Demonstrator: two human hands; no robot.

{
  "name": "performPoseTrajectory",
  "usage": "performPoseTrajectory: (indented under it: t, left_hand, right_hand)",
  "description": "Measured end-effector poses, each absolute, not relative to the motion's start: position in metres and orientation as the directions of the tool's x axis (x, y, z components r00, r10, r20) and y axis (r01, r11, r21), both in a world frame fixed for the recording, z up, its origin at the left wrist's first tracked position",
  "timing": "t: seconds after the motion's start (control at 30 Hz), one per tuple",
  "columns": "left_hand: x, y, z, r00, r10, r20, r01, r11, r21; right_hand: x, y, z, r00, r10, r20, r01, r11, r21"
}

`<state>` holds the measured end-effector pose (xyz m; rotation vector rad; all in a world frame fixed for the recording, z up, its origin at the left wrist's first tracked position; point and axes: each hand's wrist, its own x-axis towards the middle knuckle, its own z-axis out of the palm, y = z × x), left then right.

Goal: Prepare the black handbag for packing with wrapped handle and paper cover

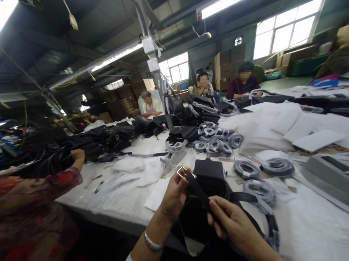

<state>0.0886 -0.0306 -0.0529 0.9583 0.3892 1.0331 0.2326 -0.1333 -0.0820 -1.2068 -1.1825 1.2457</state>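
Observation:
A small black handbag (209,175) sits at the near edge of the white table (318,235), right in front of me. A black strap (199,192) with a gold buckle (181,171) at its end runs across it. My left hand (175,195) pinches the strap just below the buckle. My right hand (231,219) is closed on the same strap lower down, thumb on top. The strap's far length curls away to the right over the table.
Coiled wrapped straps (217,142) lie in a heap behind the bag, with more coils (261,170) to the right. White sheets (280,124) cover the far right. Black bags (109,138) pile up at left. A co-worker in red (30,208) reaches there; several people sit opposite.

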Motion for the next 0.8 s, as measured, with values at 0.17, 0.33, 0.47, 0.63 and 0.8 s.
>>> performPoseTrajectory:
  t: [0.17, 0.33, 0.47, 0.63, 0.8]
  left_hand:
    - [0.085, -0.029, -0.051, 0.418, 0.905, 0.081, -0.574, 0.193, 0.796]
    - [0.079, -0.023, -0.054, 0.33, 0.944, 0.011, -0.633, 0.213, 0.745]
    - [0.081, -0.027, -0.057, 0.404, 0.915, 0.002, -0.616, 0.27, 0.74]
    - [0.086, -0.033, -0.058, 0.451, 0.883, 0.132, -0.548, 0.157, 0.822]
    - [0.091, -0.04, -0.052, 0.484, 0.851, 0.202, -0.391, 0.004, 0.92]
  right_hand:
    - [0.231, -0.128, -0.073, -0.007, 0.999, -0.033, 0.023, -0.033, -0.999]
    - [0.229, -0.132, -0.088, -0.045, 0.995, -0.087, 0.055, -0.085, -0.995]
    - [0.227, -0.132, -0.086, -0.003, 0.999, -0.042, 0.029, -0.042, -0.999]
    - [0.226, -0.125, -0.07, 0.023, 1.0, 0.011, -0.007, 0.011, -1.0]
    - [0.229, -0.109, -0.048, 0.12, 0.988, 0.092, 0.014, 0.091, -0.996]
